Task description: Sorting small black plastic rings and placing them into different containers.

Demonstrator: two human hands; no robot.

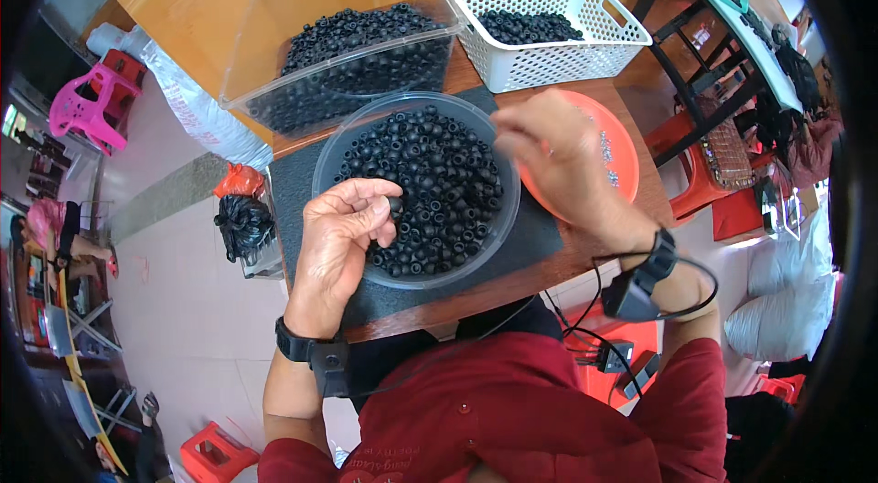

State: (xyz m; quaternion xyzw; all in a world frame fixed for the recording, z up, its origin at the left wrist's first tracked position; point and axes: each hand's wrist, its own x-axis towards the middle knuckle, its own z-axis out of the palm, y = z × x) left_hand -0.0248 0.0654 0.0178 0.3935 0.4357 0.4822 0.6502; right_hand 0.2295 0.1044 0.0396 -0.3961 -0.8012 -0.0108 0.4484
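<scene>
My left hand (343,241) is over the near left side of a clear round tub (508,220), thumb and fingers pinched on a small black cap-like piece (396,203). Many similar hollow black pieces (439,167) fill the tub. My right hand (556,146) hangs over the tub's right rim and the left part of an orange plate (629,149). Motion smears its fingers; whether they hold anything is unclear. Tiny shiny bits (605,146) lie scattered on the plate, too small to name.
Behind the tub stand a large clear bin (251,53) and a white perforated basket (558,71), both with black pieces. A dark mat (302,236) lies under the tub on the wooden table (645,199). Cables (594,332) hang near the table's right front edge.
</scene>
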